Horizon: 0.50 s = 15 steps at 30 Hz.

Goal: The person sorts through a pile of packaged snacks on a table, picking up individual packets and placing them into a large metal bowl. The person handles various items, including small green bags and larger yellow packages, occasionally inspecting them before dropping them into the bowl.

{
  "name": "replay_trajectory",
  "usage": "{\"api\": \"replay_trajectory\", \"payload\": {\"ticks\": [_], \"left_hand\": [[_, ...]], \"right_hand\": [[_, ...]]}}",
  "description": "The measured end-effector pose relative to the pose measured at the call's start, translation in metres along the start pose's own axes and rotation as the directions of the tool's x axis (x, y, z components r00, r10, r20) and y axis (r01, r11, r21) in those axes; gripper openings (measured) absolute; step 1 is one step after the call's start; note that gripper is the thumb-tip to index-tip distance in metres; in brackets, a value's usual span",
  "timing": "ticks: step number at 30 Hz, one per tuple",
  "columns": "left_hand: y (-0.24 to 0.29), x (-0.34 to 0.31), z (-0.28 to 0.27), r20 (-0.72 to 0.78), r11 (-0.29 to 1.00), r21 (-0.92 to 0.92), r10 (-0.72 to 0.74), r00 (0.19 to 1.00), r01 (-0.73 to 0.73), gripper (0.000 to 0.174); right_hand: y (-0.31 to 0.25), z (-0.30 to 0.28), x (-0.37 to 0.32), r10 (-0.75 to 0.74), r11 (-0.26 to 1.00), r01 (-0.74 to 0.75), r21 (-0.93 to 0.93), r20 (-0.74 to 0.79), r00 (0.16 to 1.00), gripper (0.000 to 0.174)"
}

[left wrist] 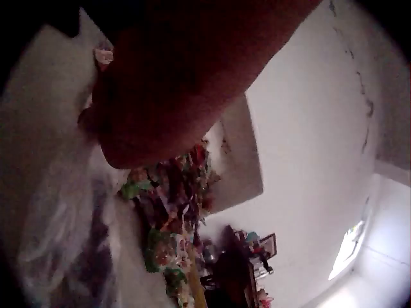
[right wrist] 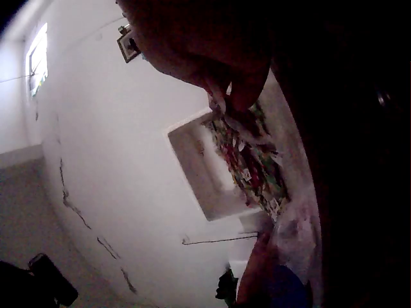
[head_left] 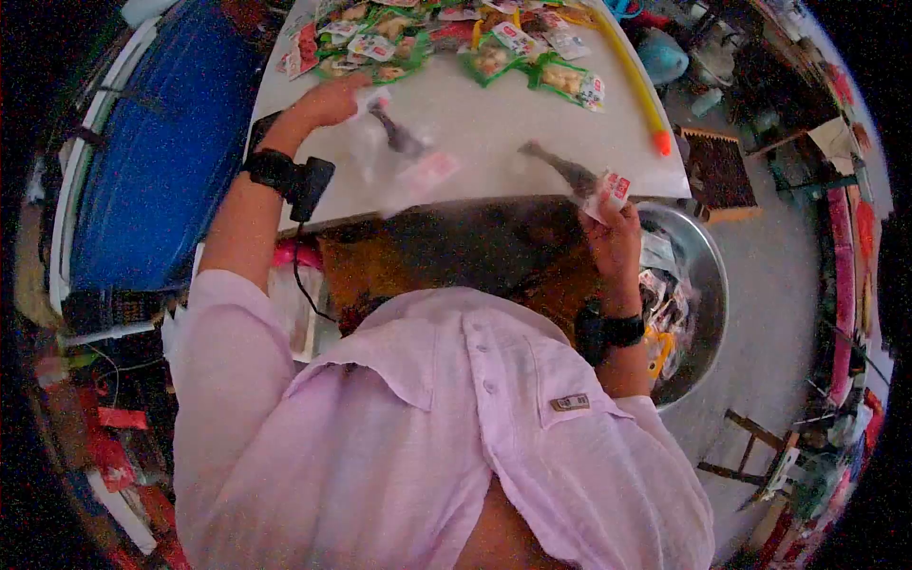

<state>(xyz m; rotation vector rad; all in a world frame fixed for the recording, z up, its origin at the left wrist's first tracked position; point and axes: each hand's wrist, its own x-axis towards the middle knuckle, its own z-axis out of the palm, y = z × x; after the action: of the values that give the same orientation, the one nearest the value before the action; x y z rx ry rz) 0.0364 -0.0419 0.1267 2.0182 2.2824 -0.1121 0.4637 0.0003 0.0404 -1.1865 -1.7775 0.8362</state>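
Observation:
My left hand point(head_left: 342, 100) reaches over the white table point(head_left: 494, 123) and pinches the edge of a clear plastic packet point(head_left: 378, 163), blurred, with a dark drumstick-shaped piece point(head_left: 397, 131) showing in it. In the left wrist view the same clear plastic point(left wrist: 54, 218) hangs below the hand. Near the table's front edge my right hand point(head_left: 613, 233) holds a second packet point(head_left: 570, 176) by its red and white label end, its dark drumstick-shaped part pointing up and left. The right wrist view is mostly dark, with thumb and fingers point(right wrist: 247, 90) close together on thin plastic.
Several green, red and clear snack packets point(head_left: 389, 43) are heaped across the table's far side. A yellow pole point(head_left: 632, 71) with an orange tip lies along the right edge. By my right forearm, below table height, a metal basin point(head_left: 717, 313) contains more packets.

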Motion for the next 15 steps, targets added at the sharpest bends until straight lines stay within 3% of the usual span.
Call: {"api": "replay_trajectory", "payload": {"ticks": [2, 4, 5, 7, 9, 10, 11, 12, 13, 14, 15], "left_hand": [[0.006, 0.007, -0.017, -0.062, 0.982, 0.171, 0.092, 0.994, -0.08, 0.04], [0.017, 0.015, -0.025, -0.143, 0.957, 0.25, 0.188, 0.972, -0.149, 0.028], [0.031, 0.022, -0.025, -0.075, 0.908, 0.385, 0.212, 0.974, -0.168, 0.024], [0.077, 0.027, -0.038, 0.06, 0.751, 0.625, 0.224, 0.973, -0.212, 0.017], [0.1, 0.022, -0.023, -0.036, 0.696, 0.612, 0.499, 0.866, -0.375, 0.011], [0.104, 0.025, -0.011, -0.207, 0.698, 0.549, 0.647, 0.734, -0.46, 0.012], [0.108, 0.029, 0.004, -0.381, 0.673, 0.492, 0.737, 0.558, -0.552, 0.013], [0.114, 0.028, 0.01, -0.545, 0.624, 0.45, 0.759, 0.357, -0.639, 0.014], [0.118, 0.027, 0.014, -0.569, 0.751, 0.341, 0.644, 0.512, -0.566, 0.015], [0.123, 0.023, 0.02, -0.569, 0.855, 0.229, 0.505, 0.649, -0.465, 0.016], [0.128, 0.017, 0.022, -0.546, 0.933, 0.12, 0.348, 0.762, -0.34, 0.018]], "right_hand": [[-0.002, -0.006, -0.006, -0.018, 0.998, 0.018, -0.054, 0.011, 1.0, 0.022], [-0.011, -0.007, -0.008, 0.041, 0.996, -0.044, 0.083, 0.026, 0.999, 0.018], [-0.015, -0.006, -0.008, 0.123, 0.961, -0.13, 0.243, 0.041, 0.992, 0.017], [-0.027, -0.007, -0.011, 0.271, 0.754, -0.281, 0.594, 0.108, 0.957, 0.017], [-0.039, -0.01, -0.014, 0.377, 0.339, -0.369, 0.865, 0.234, 0.896, 0.019], [-0.034, -0.012, -0.015, 0.289, 0.672, -0.282, 0.685, 0.109, 0.951, 0.021], [-0.026, -0.015, -0.016, 0.16, 0.903, -0.157, 0.399, 0.025, 0.987, 0.024], [-0.024, -0.017, -0.017, 0.066, 0.979, -0.067, 0.194, 0.015, 0.998, 0.026], [-0.024, -0.02, -0.018, -0.029, 0.999, 0.029, -0.021, 0.004, 1.0, 0.028], [-0.026, -0.023, -0.019, -0.063, 0.993, 0.064, -0.097, 0.016, 0.998, 0.029], [-0.026, -0.023, -0.018, -0.039, 0.999, 0.04, -0.025, 0.016, 0.999, 0.031]]}}
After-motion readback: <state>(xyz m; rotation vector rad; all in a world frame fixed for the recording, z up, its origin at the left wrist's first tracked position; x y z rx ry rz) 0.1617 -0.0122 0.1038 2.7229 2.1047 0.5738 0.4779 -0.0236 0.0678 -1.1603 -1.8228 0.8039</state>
